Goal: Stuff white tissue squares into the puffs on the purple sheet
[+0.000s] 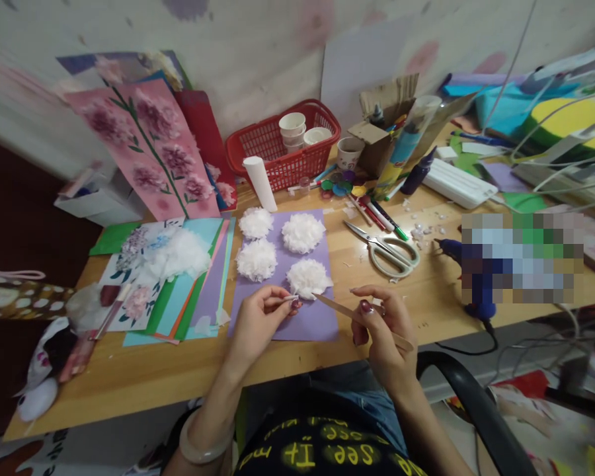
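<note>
My left hand (268, 317) pinches a small white piece, perhaps tissue paper, between thumb and fingers; most of it is hidden. In my right hand (384, 330) is a flat wooden craft stick (340, 309), its pointed tip towards the left hand. Both hands are over the near part of a purple sheet (285, 330). On that sheet sit several ruffled white paper pompoms; the nearest, a round white pompom (307, 277), lies just beyond my fingertips.
Scissors (387, 251) and a blue glue gun (476, 271) lie to the right, the gun's cord hanging over the edge. Coloured paper sheets (211, 297) and a pink flower picture (153, 145) are at left. A red basket (238, 158) with paper cups stands behind.
</note>
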Available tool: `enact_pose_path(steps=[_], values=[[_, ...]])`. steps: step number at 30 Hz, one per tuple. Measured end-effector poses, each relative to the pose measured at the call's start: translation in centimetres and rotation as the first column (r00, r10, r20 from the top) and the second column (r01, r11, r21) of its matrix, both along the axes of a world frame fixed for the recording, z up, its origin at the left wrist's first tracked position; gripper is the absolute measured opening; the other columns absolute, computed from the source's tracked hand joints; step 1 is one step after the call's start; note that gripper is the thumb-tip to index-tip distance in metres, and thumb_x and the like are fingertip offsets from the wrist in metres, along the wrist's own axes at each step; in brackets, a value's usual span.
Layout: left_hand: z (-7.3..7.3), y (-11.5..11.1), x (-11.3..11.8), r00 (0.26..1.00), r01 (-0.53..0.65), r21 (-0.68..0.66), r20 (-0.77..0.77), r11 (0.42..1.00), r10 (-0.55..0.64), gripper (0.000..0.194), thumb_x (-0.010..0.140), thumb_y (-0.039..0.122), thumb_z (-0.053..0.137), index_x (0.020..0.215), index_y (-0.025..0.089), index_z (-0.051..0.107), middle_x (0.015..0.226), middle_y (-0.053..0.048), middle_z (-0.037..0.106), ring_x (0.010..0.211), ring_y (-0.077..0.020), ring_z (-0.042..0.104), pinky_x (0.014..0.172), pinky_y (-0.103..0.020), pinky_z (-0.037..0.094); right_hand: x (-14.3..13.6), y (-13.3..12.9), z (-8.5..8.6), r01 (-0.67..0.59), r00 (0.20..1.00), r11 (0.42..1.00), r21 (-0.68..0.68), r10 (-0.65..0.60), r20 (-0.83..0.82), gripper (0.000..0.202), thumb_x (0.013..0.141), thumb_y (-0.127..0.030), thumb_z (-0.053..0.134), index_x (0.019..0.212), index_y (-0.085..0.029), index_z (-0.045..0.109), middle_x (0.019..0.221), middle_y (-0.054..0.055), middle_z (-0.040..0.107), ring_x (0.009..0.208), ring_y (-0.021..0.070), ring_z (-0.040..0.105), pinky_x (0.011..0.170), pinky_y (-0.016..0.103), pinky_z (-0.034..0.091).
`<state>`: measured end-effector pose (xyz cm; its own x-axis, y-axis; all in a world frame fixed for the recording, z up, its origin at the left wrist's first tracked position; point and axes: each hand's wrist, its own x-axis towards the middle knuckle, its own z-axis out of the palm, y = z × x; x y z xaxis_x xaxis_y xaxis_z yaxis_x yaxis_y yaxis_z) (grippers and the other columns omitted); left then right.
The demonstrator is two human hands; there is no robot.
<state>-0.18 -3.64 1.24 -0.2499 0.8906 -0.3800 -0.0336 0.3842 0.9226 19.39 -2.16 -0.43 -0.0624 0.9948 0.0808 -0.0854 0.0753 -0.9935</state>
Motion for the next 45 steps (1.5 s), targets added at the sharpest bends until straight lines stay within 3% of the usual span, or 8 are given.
enact_pose_path(steps=[5, 10, 14, 18, 27, 39, 45], values=[[0.6, 0.2, -0.3, 0.983, 0.024, 0.026, -0.184, 0.999, -0.018, 0.015, 0.079, 0.026, 0.072, 0.090, 0.016, 0.077, 0.089, -0.008, 0.080, 0.085, -0.0213, 0.074, 0.080, -0.032, 0.058, 0.2, 0.3, -0.7, -0.028, 0.999, 0.999, 0.016, 0.028, 0.035, 0.016, 0.100, -0.030, 0.049, 0.111, -0.022, 0.058, 0.053, -0.008, 0.050, 0.046, 0.0099, 0.048, 0.047, 0.023, 0.035], [1.3, 0.4, -0.1, 0.911, 0.200, 0.062, -0.380, 0.978, -0.162, 0.024, 0.091, 0.022, 0.055, 0.102, 0.019, 0.076, 0.104, -0.007, 0.075, 0.081, -0.0175, 0.069, 0.074, -0.028, 0.055, 0.1, 0.4, -0.9, -0.050, 0.997, 0.998, 0.033, 0.048, 0.060, 0.016, 0.100, -0.028, 0.048, 0.113, -0.023, 0.057, 0.053, -0.008, 0.050, 0.046, 0.0098, 0.047, 0.048, 0.023, 0.036], [1.1, 1.2, 0.4, 0.829, 0.239, 0.064, -0.533, 0.969, -0.169, 0.024, 0.092, 0.019, 0.053, 0.111, 0.018, 0.068, 0.089, -0.003, 0.071, 0.076, -0.0162, 0.066, 0.071, -0.026, 0.052, -0.2, 0.6, -0.9, -0.035, 0.998, 0.997, 0.066, 0.031, 0.055, 0.015, 0.101, -0.026, 0.047, 0.112, -0.024, 0.057, 0.052, -0.009, 0.049, 0.045, 0.0092, 0.047, 0.045, 0.022, 0.035], [0.3, 2.2, 0.7, 0.742, 0.287, 0.073, -0.648, 0.955, -0.173, 0.016, 0.090, 0.011, 0.051, 0.098, 0.019, 0.062, 0.082, -0.001, 0.069, 0.075, -0.0161, 0.065, 0.070, -0.026, 0.048, -0.6, 0.8, -1.2, -0.074, 0.993, 0.990, 0.118, 0.063, 0.095, 0.018, 0.101, -0.022, 0.044, 0.114, -0.024, 0.057, 0.053, -0.009, 0.051, 0.045, 0.0094, 0.049, 0.046, 0.021, 0.037], [-0.9, 2.7, 0.9, 0.636, 0.321, 0.150, -0.765, 0.935, -0.096, 0.015, 0.089, 0.009, 0.053, 0.096, 0.020, 0.062, 0.082, -0.002, 0.070, 0.073, -0.0172, 0.065, 0.070, -0.028, 0.047, -1.3, 1.3, -1.0, -0.116, 0.954, 0.960, 0.257, 0.035, 0.298, 0.022, 0.098, -0.017, 0.043, 0.115, -0.023, 0.056, 0.055, -0.010, 0.049, 0.044, 0.0083, 0.049, 0.047, 0.022, 0.036], [-1.8, 2.8, 0.8, 0.607, 0.382, 0.236, -0.793, 0.893, -0.050, 0.017, 0.093, 0.008, 0.052, 0.098, 0.019, 0.064, 0.091, -0.003, 0.072, 0.082, -0.0178, 0.066, 0.077, -0.029, 0.050, -2.4, 1.6, -0.7, -0.155, 0.928, 0.938, 0.311, 0.030, 0.372, 0.022, 0.097, -0.014, 0.040, 0.115, -0.021, 0.052, 0.057, -0.009, 0.050, 0.045, 0.0090, 0.050, 0.047, 0.021, 0.038], [-1.4, 2.7, 0.8, 0.588, 0.380, 0.231, -0.808, 0.896, -0.041, 0.018, 0.092, 0.007, 0.053, 0.100, 0.018, 0.064, 0.094, -0.005, 0.070, 0.087, -0.0191, 0.066, 0.079, -0.031, 0.052, -2.7, 1.7, -0.5, -0.163, 0.893, 0.925, 0.343, -0.010, 0.450, 0.025, 0.096, -0.012, 0.039, 0.116, -0.019, 0.051, 0.058, -0.008, 0.052, 0.044, 0.0091, 0.048, 0.048, 0.022, 0.038]])
